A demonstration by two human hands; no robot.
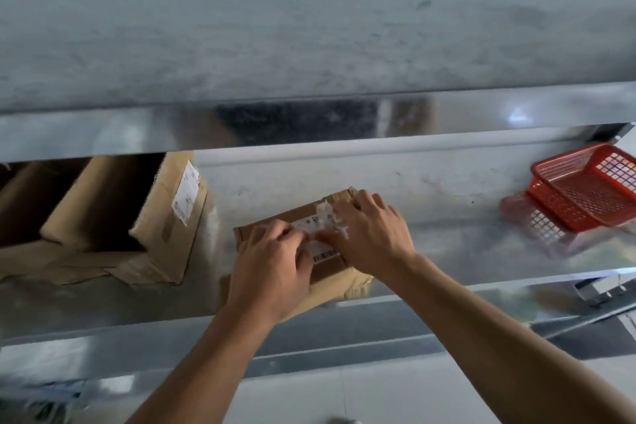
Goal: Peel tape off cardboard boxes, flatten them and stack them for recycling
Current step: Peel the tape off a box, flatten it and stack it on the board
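Well, I judge the job barely begun: nothing is flattened or stacked anywhere I can see. The steel desk (447, 189) runs the full width in front of me. On its left sits the large box (161, 244), open-topped with its flaps up and a white sticker on one side; it is not yet flattened. Over at the far right are two red baskets (585, 189), nested, well apart from my work. The small box (330, 277) lies in the middle of the desk, near the front edge, right under both hands and not yet opened. My left hand (272, 268) covers its near left part, fingers curled down onto the top to hold it. My right hand (371, 234) lies over the far right part, fingers curled, thumb at the tape (327, 213), which looks pinched. That tape is crumpled and partly lifted between my two hands. Just below it the barcode label (325, 254) remains stuck down.
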